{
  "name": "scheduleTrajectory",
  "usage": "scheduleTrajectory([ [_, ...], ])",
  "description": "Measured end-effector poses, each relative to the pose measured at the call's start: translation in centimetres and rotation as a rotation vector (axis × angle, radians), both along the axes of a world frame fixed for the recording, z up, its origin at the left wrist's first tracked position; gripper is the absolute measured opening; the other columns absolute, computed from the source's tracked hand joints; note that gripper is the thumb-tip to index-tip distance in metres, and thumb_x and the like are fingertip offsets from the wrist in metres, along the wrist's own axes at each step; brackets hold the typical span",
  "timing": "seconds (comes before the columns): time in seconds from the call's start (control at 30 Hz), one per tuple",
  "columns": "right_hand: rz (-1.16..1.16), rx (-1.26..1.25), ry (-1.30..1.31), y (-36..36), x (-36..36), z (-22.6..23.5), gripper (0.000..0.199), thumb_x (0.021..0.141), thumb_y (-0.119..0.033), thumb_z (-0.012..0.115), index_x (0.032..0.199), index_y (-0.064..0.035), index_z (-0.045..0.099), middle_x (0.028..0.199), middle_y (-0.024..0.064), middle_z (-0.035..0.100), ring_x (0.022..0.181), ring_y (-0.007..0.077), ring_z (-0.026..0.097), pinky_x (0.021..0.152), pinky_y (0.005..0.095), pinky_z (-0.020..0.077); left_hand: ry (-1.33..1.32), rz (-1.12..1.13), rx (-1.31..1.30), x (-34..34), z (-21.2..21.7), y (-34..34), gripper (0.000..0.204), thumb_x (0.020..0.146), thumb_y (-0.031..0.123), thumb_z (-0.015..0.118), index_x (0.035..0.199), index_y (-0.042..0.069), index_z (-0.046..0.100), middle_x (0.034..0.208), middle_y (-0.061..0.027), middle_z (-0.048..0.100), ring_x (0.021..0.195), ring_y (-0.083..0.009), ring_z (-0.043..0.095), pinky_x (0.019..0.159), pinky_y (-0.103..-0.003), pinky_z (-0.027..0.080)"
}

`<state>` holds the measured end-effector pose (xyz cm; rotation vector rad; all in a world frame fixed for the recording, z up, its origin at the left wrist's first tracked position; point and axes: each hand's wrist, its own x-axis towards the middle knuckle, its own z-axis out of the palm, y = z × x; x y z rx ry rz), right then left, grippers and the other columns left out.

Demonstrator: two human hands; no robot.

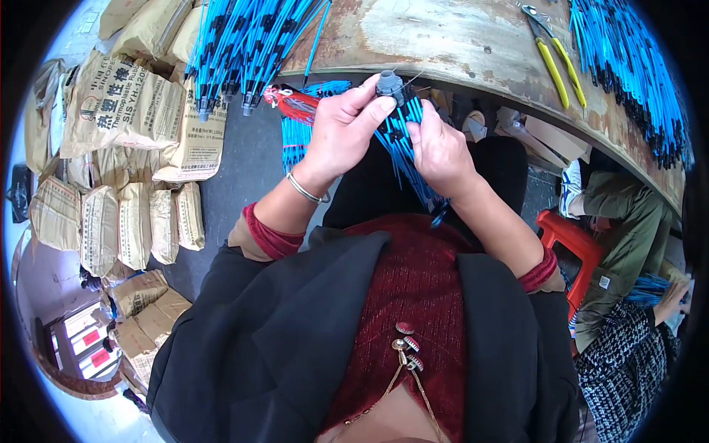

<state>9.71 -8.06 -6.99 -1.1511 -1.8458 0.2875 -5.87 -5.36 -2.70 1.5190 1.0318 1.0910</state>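
My left hand (344, 131) pinches a grey ribbed plastic fitting (389, 83) between thumb and fingers, just off the table's near edge. From the fitting a bundle of thin blue rods (402, 159) with black parts hangs down over my lap. My right hand (444, 153) is closed at the bundle's upper part, its thumb and forefinger close to the fitting. A thin wire-like strand (415, 77) sticks out beside the fitting. Fingers partly hide the spot where rods and fitting meet.
On the worn wooden table (413, 33) lie yellow-handled pliers (555, 70), a left heap of blue rods (247, 48) and a right heap (635, 81). Brown paper sacks (122, 111) are stacked left. A red stool (580, 255) and a co-worker's leg (620, 236) are at right.
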Motion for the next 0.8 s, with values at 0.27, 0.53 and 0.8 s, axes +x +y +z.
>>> scheduleTrajectory([
  [0.27, 0.024, -0.076, -0.011, -0.2, 0.5, -0.3, 0.031, 0.087, -0.009, 0.053, 0.11, 0.0106, 0.047, 0.078, 0.0229, 0.061, 0.069, 0.0371, 0.062, 0.059, 0.0406, 0.0509, 0.162, 0.202, 0.223, 2.9, 0.5, -1.5, 0.031, 0.082, 0.01, 0.065, 0.108, -0.004, 0.058, 0.072, -0.0104, 0.063, 0.067, -0.0021, 0.051, 0.062, -0.023, 0.047],
  [0.53, 0.121, -0.229, 0.28, -0.2, 0.7, 0.0, 0.02, 0.089, -0.016, 0.05, 0.098, 0.0013, 0.05, 0.069, 0.0204, 0.057, 0.062, 0.0385, 0.057, 0.056, 0.0442, 0.0459, -0.13, 0.234, 0.047, 3.3, 0.3, -1.6, 0.026, 0.082, 0.006, 0.064, 0.106, -0.003, 0.059, 0.08, 0.0, 0.063, 0.071, -0.0028, 0.051, 0.064, -0.019, 0.045],
  [0.8, 0.397, -0.508, 0.23, 1.2, 2.2, 0.6, 0.021, 0.091, -0.021, 0.047, 0.095, -0.0009, 0.049, 0.067, 0.0219, 0.055, 0.067, 0.0419, 0.056, 0.06, 0.0468, 0.0438, -0.214, -0.009, -0.027, 1.5, -0.1, -1.4, 0.024, 0.084, 0.005, 0.061, 0.106, -0.003, 0.055, 0.089, -0.0008, 0.06, 0.074, -0.0047, 0.051, 0.068, -0.019, 0.044],
])
